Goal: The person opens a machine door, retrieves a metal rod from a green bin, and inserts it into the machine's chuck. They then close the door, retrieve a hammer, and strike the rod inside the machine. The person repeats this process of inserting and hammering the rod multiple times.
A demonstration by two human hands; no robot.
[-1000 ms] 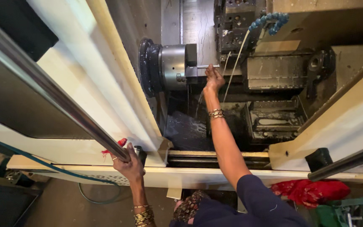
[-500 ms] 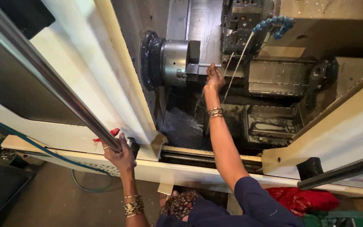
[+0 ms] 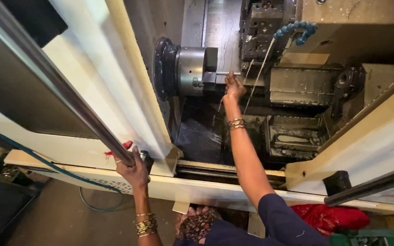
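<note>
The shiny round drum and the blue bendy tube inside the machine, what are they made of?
The round drum looks like bare steel: grey, brushed, with dull reflections. The blue tube seems plastic: matte beads snapped together in a chain. The right hand reaches just beside the drum.

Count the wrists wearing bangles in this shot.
2. The left hand, gripping the door handle bar, has gold bangles on its wrist; the right hand, at the lathe chuck, wears a few.

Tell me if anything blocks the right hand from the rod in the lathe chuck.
Nothing visible does. The right hand is already at the thin metal rod that sticks out of the chuck; the blue coolant hose hangs off to the side.
</note>
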